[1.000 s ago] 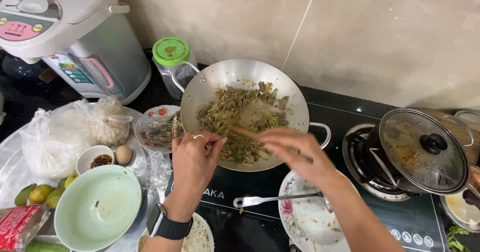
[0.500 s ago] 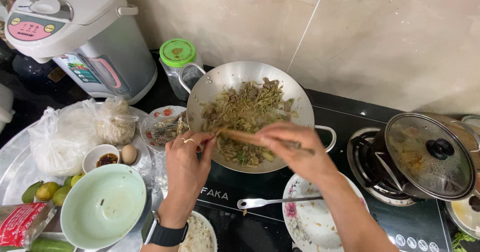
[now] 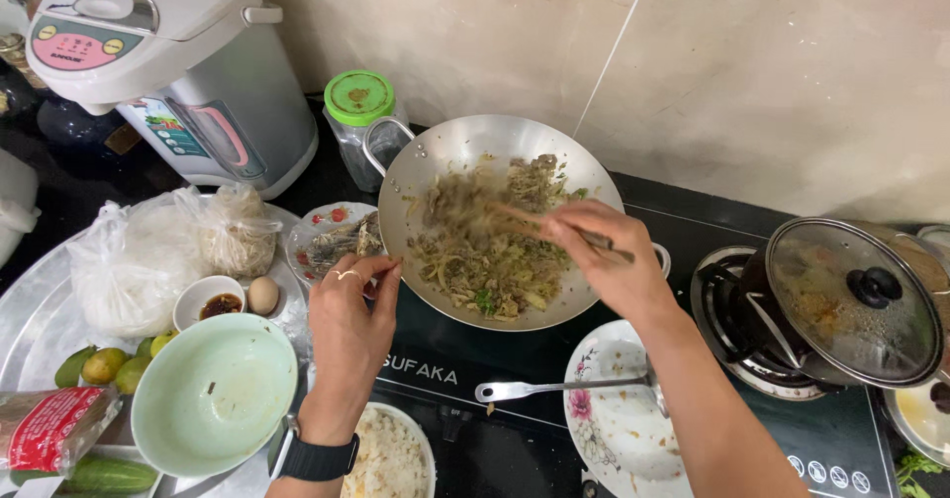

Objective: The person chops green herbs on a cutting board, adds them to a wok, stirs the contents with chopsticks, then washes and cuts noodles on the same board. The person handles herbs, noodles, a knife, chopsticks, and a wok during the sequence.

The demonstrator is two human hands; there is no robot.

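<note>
Right hand [image 3: 604,255], just right of the frame's centre, is closed around a pair of wooden chopsticks [image 3: 524,223] whose tips reach left into the stir-fried food [image 3: 490,250] and show blurred. That mix of pale strips and green bits lies in a round metal wok [image 3: 475,142] at the centre of the frame, sitting on a black cooktop [image 3: 693,231]. The left hand [image 3: 348,310], lower centre with a ring on one finger and a dark watch on the wrist, curls its fingertips against the wok's near left rim (whether it truly grips the rim I cannot tell). Just below the wok a metal spatula [image 3: 554,389] rests across a floral plate [image 3: 614,429], and a plate of rice [image 3: 391,458] shows at the bottom edge. At lower left stands a pale green bowl [image 3: 213,394], with an egg [image 3: 262,295] and a small sauce dish [image 3: 208,302] above it. A white electric water pot [image 3: 168,62] fills the upper left, a green-lidded jar [image 3: 358,112] beside it. At right a glass-lidded pot [image 3: 851,300] sits on a burner.
</note>
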